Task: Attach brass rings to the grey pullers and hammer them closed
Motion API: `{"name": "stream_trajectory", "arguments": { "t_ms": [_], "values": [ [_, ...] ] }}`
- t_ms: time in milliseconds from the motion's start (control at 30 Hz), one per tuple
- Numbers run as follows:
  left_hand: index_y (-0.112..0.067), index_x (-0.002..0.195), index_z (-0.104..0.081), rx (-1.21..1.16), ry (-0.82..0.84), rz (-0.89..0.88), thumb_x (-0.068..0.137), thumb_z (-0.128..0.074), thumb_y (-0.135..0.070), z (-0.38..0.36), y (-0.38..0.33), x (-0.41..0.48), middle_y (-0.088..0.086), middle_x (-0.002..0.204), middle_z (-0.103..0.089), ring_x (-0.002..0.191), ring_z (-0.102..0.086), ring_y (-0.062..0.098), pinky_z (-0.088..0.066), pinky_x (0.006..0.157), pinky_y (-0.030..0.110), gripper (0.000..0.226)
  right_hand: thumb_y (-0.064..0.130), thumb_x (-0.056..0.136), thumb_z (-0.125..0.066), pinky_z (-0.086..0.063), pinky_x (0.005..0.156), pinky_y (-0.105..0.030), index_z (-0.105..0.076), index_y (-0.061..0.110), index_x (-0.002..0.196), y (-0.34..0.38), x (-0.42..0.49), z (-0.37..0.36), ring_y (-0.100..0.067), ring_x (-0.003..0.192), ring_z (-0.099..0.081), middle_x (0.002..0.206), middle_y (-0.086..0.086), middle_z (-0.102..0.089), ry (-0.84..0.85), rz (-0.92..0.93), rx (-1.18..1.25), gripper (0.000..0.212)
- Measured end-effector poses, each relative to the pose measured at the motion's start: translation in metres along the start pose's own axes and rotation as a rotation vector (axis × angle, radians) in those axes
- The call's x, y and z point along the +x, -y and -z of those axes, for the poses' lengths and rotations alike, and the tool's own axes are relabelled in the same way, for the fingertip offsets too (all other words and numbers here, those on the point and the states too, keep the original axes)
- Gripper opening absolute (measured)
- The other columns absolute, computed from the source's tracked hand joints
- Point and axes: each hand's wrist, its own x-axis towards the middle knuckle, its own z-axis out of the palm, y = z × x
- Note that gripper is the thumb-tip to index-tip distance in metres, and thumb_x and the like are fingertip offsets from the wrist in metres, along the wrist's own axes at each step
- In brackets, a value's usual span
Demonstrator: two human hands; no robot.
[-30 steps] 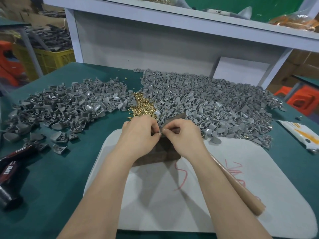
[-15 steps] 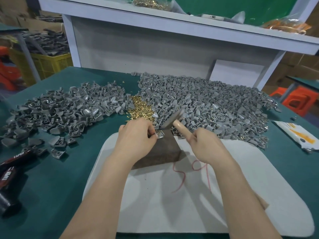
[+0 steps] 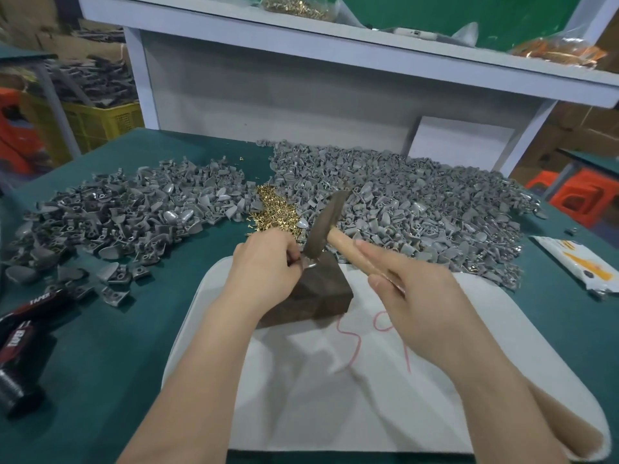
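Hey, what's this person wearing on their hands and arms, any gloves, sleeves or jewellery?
Nothing that shows. The left hand and right hand are ungloved, with no rings visible; both forearms are bare to the frame's edge, with no sleeve, watch or bracelet in view.

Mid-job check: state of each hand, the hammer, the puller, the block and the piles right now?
Left hand: pinches the puller on the block.
Right hand: grips the hammer handle.
Hammer: head lowered at the puller, contact unclear.
Puller: on the block's far top edge, mostly hidden.
Block: rests on the white mat.
Brass rings: loose heap between the left pile and right pile.
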Motion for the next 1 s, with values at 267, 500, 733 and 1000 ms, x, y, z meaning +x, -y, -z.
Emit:
{"name": "stream_trajectory", "arguments": {
  "t_ms": [267,500,733,1000],
  "values": [
    [-0.022,0.073,-0.062,-0.037,-0.017,-0.009,0.084,-0.068,-0.021,-0.001,0.001,0.001,-0.004,0.081,-0.061,0.091,-0.061,0.025,-0.049,0.083,0.039,0.013,0.019,0.094,-0.050,-0.043,0.079,-0.015,-0.034,0.069,0.120,0.015,-0.004,0.004,-0.002,0.089,-0.063,0.099,0.029,-0.060,-0.042,0.049,0.025,0.059],
    [-0.021,0.069,-0.060,-0.065,-0.027,-0.019,0.085,-0.068,-0.019,-0.001,0.002,0.001,-0.003,0.072,-0.060,0.087,-0.061,0.027,-0.050,0.080,0.039,0.018,0.015,0.093,-0.053,-0.041,0.071,-0.010,-0.040,0.055,0.131,0.015,-0.006,0.004,-0.004,0.082,-0.057,0.100,0.022,-0.062,-0.319,0.063,0.085,0.057],
    [-0.026,0.070,-0.056,-0.016,-0.001,0.004,0.085,-0.067,-0.022,0.000,0.001,0.001,-0.004,0.084,-0.063,0.092,-0.060,0.024,-0.049,0.086,0.040,0.018,0.023,0.093,-0.053,-0.043,0.072,-0.024,-0.046,0.053,0.129,0.005,0.004,-0.005,-0.011,0.077,-0.059,0.097,0.019,-0.063,-0.013,-0.084,0.001,0.047],
    [-0.022,0.080,-0.066,-0.021,0.002,0.033,0.087,-0.065,-0.024,0.000,0.001,0.001,-0.008,0.082,-0.062,0.095,-0.060,0.022,-0.048,0.089,0.042,0.007,0.030,0.092,-0.055,-0.043,0.065,-0.027,-0.054,0.028,0.125,-0.033,0.036,-0.041,-0.015,0.075,-0.059,0.108,0.003,-0.068,0.077,-0.378,0.123,0.033]
  ]
}}
